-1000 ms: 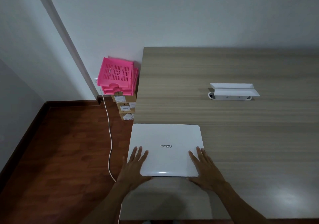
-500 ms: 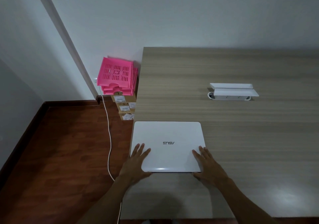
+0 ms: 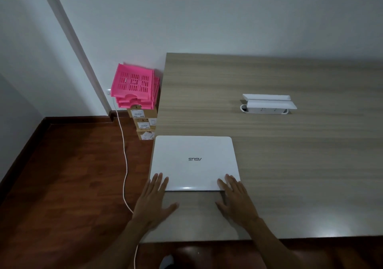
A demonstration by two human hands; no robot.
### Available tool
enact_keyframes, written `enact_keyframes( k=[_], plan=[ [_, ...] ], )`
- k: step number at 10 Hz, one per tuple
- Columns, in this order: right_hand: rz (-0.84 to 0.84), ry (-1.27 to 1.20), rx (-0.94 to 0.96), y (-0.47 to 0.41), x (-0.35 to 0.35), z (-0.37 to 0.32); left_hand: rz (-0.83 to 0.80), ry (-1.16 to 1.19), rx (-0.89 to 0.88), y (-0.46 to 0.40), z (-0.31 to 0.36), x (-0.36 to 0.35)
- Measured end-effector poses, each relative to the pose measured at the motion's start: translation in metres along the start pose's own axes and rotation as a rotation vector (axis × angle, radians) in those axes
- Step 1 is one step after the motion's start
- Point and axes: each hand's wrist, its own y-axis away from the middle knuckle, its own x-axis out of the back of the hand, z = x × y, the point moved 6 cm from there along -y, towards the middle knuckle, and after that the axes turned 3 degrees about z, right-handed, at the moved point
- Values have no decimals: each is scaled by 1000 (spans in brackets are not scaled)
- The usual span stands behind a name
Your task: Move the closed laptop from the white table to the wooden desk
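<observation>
The closed white laptop (image 3: 194, 163) lies flat on the wooden desk (image 3: 279, 154), near its front left corner, with its left side at the desk's left edge. My left hand (image 3: 155, 198) lies flat with fingers spread, its fingertips on the laptop's near left corner. Fingers apart, my right hand (image 3: 236, 200) rests its fingertips on the near right corner. Neither hand grips the laptop. The white table is not in view.
A white power strip box (image 3: 267, 104) with its lid open sits further back on the desk. Left of the desk, pink plastic trays (image 3: 133, 86) rest on stacked cardboard boxes (image 3: 143, 123). A white cable (image 3: 124, 154) runs down across the wooden floor.
The laptop has slid a little further away from me on the desk. Both hands have drawn back toward its near edge, so only the fingertips rest on the lid.
</observation>
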Motion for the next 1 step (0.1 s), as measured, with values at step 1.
enact_keyframes(
  k=[1],
  plan=[
    [56, -26, 72, 29, -14, -9, 45, 8, -12, 32, 18, -10]
  ],
)
